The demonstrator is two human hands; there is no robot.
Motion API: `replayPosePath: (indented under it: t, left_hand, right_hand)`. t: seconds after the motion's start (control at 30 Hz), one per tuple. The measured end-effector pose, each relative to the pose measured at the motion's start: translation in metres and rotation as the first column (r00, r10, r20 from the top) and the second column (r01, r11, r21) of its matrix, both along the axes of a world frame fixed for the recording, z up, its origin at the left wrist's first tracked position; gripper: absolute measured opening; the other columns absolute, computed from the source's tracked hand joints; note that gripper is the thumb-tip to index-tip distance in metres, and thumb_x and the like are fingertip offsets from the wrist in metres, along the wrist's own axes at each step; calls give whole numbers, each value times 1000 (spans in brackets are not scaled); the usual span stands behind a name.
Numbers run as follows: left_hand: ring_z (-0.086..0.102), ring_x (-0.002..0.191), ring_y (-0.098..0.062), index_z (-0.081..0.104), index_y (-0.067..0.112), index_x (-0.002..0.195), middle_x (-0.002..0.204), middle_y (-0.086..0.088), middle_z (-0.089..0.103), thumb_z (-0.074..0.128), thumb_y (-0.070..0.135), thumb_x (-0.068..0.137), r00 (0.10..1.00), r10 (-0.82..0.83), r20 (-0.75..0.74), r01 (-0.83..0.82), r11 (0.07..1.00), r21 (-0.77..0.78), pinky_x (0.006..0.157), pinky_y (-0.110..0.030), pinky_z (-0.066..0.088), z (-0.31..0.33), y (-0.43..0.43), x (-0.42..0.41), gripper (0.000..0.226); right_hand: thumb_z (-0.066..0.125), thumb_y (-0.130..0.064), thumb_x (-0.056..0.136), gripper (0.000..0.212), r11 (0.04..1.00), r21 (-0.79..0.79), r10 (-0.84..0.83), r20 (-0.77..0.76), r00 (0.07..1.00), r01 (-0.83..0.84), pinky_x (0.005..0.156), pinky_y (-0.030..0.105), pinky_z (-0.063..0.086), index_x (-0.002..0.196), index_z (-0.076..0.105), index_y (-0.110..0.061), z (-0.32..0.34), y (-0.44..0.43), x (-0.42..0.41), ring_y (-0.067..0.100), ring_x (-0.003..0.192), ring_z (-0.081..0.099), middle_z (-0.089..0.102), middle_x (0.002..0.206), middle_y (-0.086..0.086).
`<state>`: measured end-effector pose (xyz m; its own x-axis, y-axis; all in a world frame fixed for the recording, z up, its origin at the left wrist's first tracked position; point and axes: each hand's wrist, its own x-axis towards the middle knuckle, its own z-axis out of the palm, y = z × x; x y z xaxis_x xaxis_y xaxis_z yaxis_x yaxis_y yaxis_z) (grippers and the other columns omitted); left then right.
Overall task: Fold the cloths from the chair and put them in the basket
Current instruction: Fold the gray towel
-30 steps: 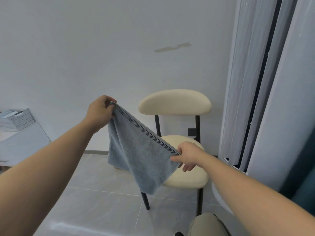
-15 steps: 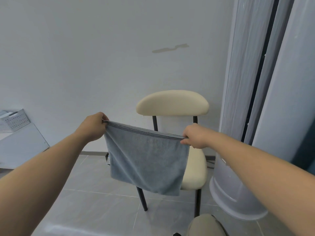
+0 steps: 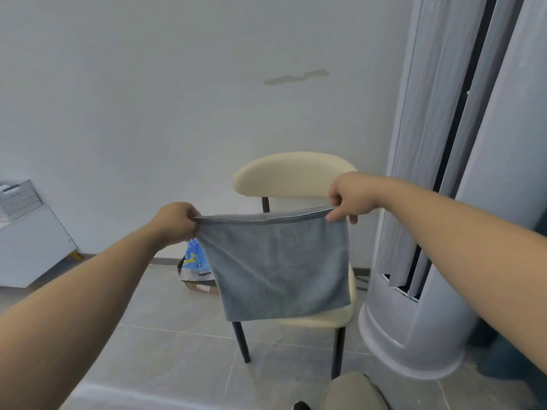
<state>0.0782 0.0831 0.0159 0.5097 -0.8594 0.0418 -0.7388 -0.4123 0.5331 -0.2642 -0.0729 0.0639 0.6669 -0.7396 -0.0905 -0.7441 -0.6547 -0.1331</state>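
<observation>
Two corners pinched: left hand (image 3: pixel 174 223) and right hand (image 3: pixel 350 196) each grip a top corner of the cloth (image 3: pixel 281 267), which hangs centre frame in front of the chair (image 3: pixel 293 176). Top edge runs left-right, right end slightly higher. Next fold likely brings the hands together.

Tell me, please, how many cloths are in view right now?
1. The blue-grey cloth hangs in front of the chair, its top corners pinched by the left hand and the right hand. Others could lie hidden behind it on the seat.
</observation>
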Motion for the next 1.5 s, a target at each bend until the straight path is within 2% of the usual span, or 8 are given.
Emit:
replayPosePath:
  t: [0.23,0.43,0.7,0.83,1.07,1.17,1.27,1.5]
  left_hand:
    - [71,69,-29,67,7,89,72,-16,73,47,-7,80,1000,8,-25,-8,1000,-12,69,-39,61,1,-23,-10,26]
    - [74,69,-26,68,1,84,63,-11,73,45,1,83,999,-7,-35,11,994,111,75,-38,62,-3,-47,-14,24]
    - [73,67,-25,60,6,83,65,-12,73,45,3,82,999,34,8,-34,997,-71,79,-38,60,-2,-103,2,16]
    - [61,85,-24,60,10,83,87,-6,68,47,6,82,987,121,107,-82,946,-313,68,-32,46,2,-115,4,14]
    - [53,81,-19,60,9,94,88,0,62,55,4,85,969,121,217,25,821,-570,72,-30,40,-19,-75,-2,12]
    - [53,81,-23,60,9,94,88,-2,61,55,5,87,965,84,250,40,890,-454,72,-35,44,-71,-50,-11,9]
    - [55,78,-30,51,19,83,86,-6,63,55,9,87,946,-70,316,84,996,-32,65,-36,43,-133,-26,-20,11]
    - [54,86,-26,50,21,88,92,-2,53,55,15,86,882,-401,248,243,836,492,71,-33,46,-197,14,-48,8]
  right_hand:
    - [74,-20,90,28,934,341,-95,-47,994,105,46,23,41,80,49,-12,-2,-11,-5,21,66,75,67,70,9]
    - [72,-19,92,25,911,387,-177,44,983,147,53,27,53,87,50,-8,-10,-40,-2,34,83,75,72,94,30]
    - [64,-11,97,24,884,407,-378,335,863,229,62,40,60,84,43,-10,-35,-84,18,37,70,73,65,76,24]
    - [72,-10,89,21,924,282,-380,581,720,260,81,45,61,78,54,-11,-40,-91,22,30,76,74,71,91,20]
    - [72,-22,87,12,957,-7,-217,643,734,290,68,27,40,87,64,-13,-53,-61,3,18,82,57,63,88,-1]
    - [67,-17,88,5,957,45,-253,613,749,286,64,27,43,87,63,-16,-96,-36,-10,18,79,58,63,85,-1]
    - [65,-17,89,10,961,89,-277,341,898,262,67,29,40,82,58,-18,-153,-14,-22,24,87,60,60,86,1]
    - [68,-25,83,18,969,217,-69,-207,976,114,79,38,54,75,52,-25,-227,25,-45,21,85,58,60,93,2]
